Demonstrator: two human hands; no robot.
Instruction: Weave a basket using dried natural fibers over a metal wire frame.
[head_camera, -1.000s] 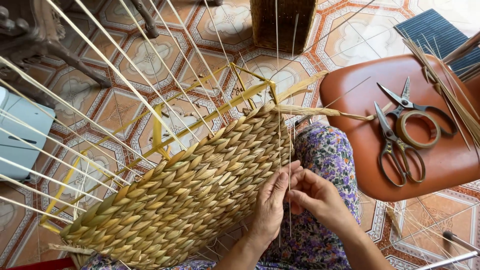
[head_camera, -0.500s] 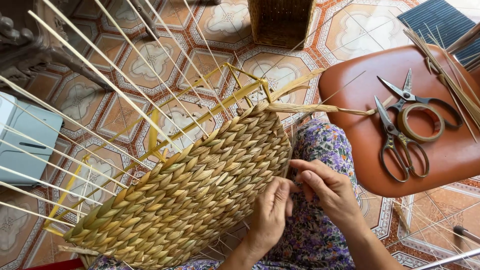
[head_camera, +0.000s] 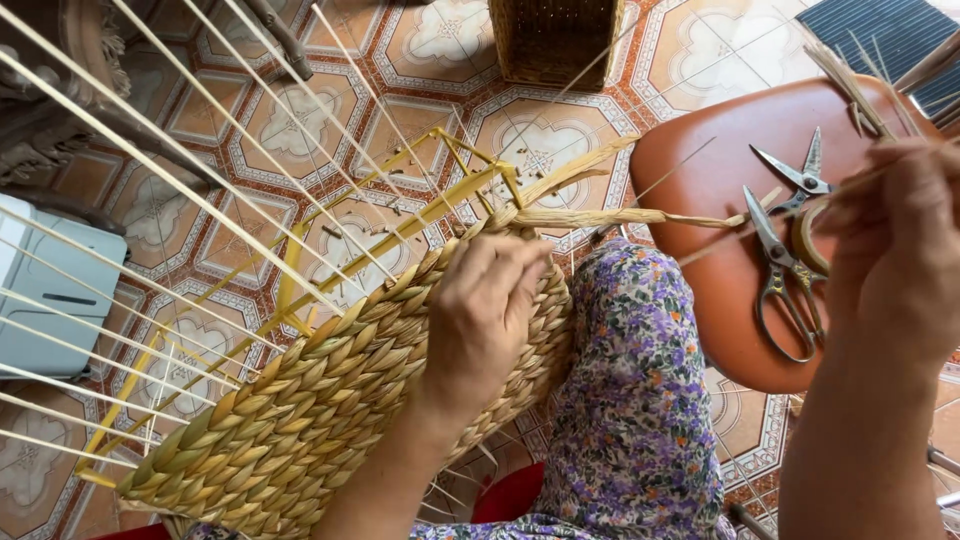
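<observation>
Left hand (head_camera: 485, 320) at frame centre, palm down, fingers curled, forearm running to the lower edge. Right hand (head_camera: 890, 250) raised at the right edge, blurred, fingers pinched, forearm dropping to the lower right.

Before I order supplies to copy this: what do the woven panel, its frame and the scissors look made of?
Woven panel: dried plant fibre, seemingly twisted grass or rush, matte tan. Frame: thin rigid rods, probably metal, glossy yellow paint. Scissors: bare grey metal, dull sheen.
</observation>
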